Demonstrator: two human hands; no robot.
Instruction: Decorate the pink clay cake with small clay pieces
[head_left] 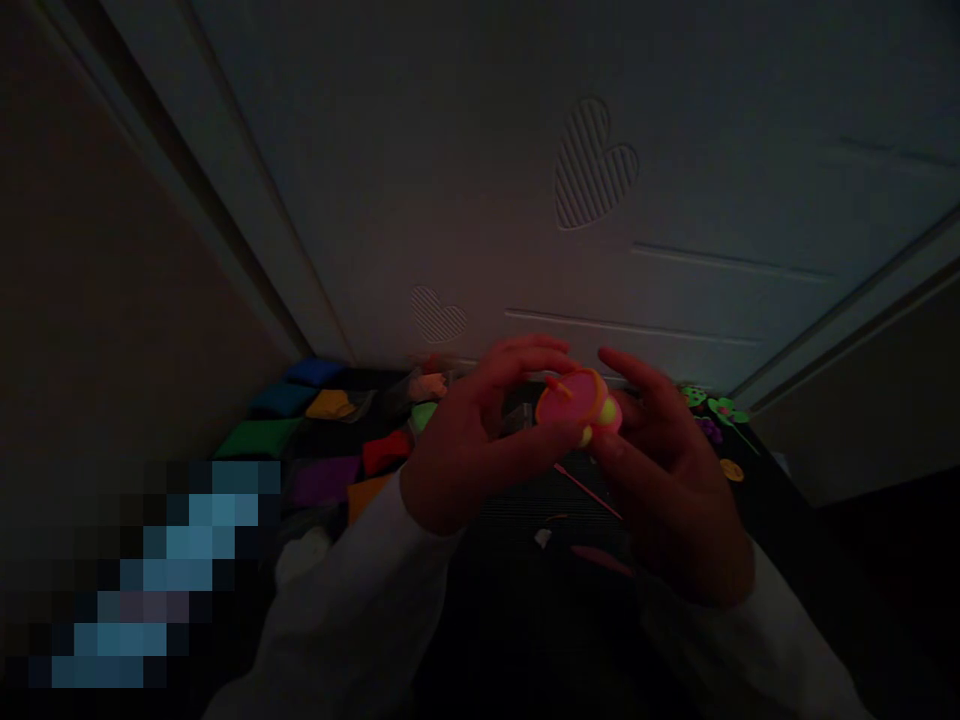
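pink clay piece [568,402] sits clamped between the fingers of 2 hands, left [487,435] and right [667,470], above the dark tabletop [495,620]; below lies a thin pink stick [589,490], with coloured packets [322,480] at left and green flowers [726,411] at right.

My one view looks forward and down from my head, close above my hands [480,440], facing the door [465,180] beyond the dark tabletop's far edge
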